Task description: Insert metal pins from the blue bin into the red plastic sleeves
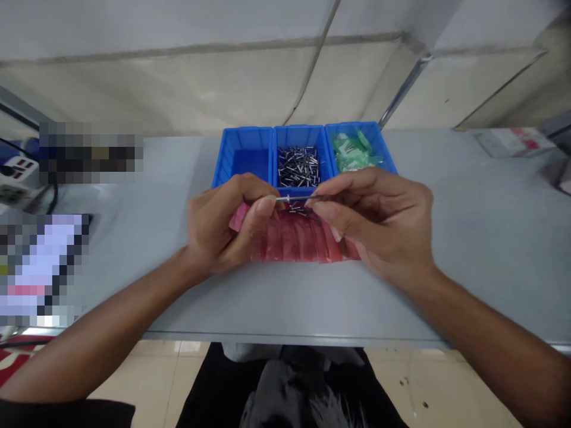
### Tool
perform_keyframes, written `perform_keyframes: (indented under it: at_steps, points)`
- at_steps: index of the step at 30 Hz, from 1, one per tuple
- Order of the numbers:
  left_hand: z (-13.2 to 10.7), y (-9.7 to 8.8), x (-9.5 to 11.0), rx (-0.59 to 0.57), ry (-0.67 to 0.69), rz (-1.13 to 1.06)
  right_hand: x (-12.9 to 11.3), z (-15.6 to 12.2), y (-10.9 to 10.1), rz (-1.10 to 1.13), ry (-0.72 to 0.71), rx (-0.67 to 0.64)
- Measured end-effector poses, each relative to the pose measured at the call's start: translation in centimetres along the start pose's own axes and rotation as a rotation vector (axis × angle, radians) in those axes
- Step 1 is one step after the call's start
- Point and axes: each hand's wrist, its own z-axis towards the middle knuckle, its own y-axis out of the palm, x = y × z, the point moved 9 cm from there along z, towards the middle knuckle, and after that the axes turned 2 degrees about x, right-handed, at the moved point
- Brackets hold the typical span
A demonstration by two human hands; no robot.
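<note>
Between my two hands a silver blind rivet [288, 198] lies level, its flange and thin dark stem showing. My left hand [236, 223] pinches the short end with thumb and forefinger. At the other end, the fingertips of my right hand [379, 223] are closed on the stem. Below both hands lies a row of red plastic bags [297, 238], partly covered by them. A few loose rivets [297, 209] rest at the bags' far edge. Just behind stands a blue bin of rivets [298, 166].
Left of the rivet bin is another blue bin [245, 157]; right of it, one holds green plastic bags [354, 151]. A power strip [18, 172] and a blurred-out screen [42, 255] are at the left. A box [513, 142] sits far right on the grey table [482, 238].
</note>
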Motion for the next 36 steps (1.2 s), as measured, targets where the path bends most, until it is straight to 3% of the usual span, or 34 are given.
perform_keyframes:
  at_steps: [8,16,21,27,29,32,34,36]
  points:
    - [0.2,-0.1,1.1,-0.014,0.084,0.012,-0.1,-0.3,0.6,0.039,0.022,-0.045]
    - [-0.5,-0.3,-0.5,0.042,-0.067,0.008,0.8,-0.4,0.1,0.055,0.036,-0.012]
    - [0.0,0.0,0.6,-0.008,0.095,0.089,1.4,-0.4,0.3,0.051,0.078,-0.028]
    - [1.0,-1.3,-0.2,0.061,-0.007,0.181,2.4,1.0,-1.8,0.04,0.155,0.076]
    - [1.3,-1.3,-0.7,0.055,-0.007,0.231,1.5,1.5,-2.2,-0.152,0.063,0.034]
    - [1.4,0.2,-1.4,-0.086,0.062,0.298,-0.2,1.0,-0.6,-0.682,-0.253,-0.151]
    - [1.0,1.5,-2.3,-0.202,0.096,0.34,0.3,-0.1,1.4,-1.007,-0.416,-0.342]
    - [0.3,2.4,-3.3,-0.283,0.105,0.369,1.8,-1.0,2.7,-1.205,-0.468,-0.49]
